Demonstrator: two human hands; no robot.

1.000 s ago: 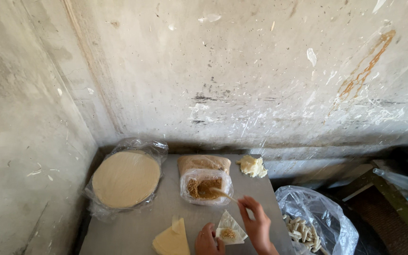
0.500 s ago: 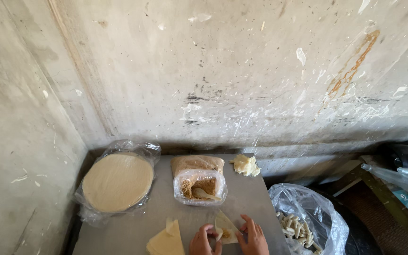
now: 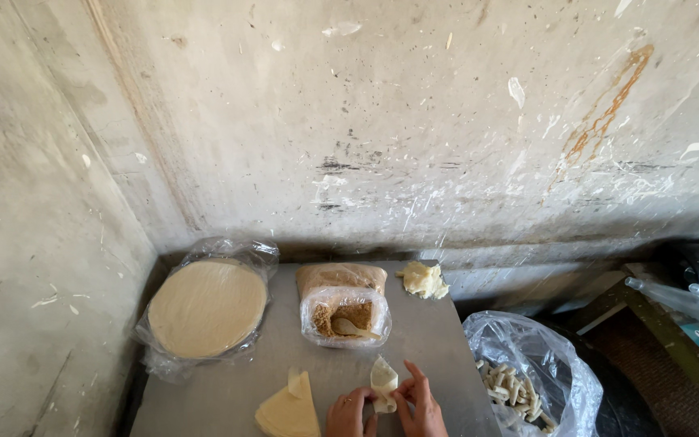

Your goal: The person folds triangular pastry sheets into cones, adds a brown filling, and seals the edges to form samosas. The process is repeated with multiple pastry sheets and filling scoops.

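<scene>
My left hand (image 3: 348, 413) and my right hand (image 3: 421, 403) meet at the bottom edge of the head view, both pinching a small pale triangular dough wrapper (image 3: 383, 380) that is partly folded. Just left of my left hand lies a stack of triangular cut wrappers (image 3: 288, 409). Behind my hands stands an open plastic bag of brown crumbly filling (image 3: 345, 311) with a spoon (image 3: 353, 328) resting in it.
The grey table (image 3: 446, 340) sits in a corner of rough concrete walls. A round stack of dough sheets in plastic (image 3: 207, 307) lies at the left. A lump of dough scraps (image 3: 424, 280) rests at the back. A clear bag of rolled pieces (image 3: 519, 388) stands at the right.
My right hand drew in from beside the wrapper to close on it together with my left hand. The wrapper went from lying flat to being folded upward.
</scene>
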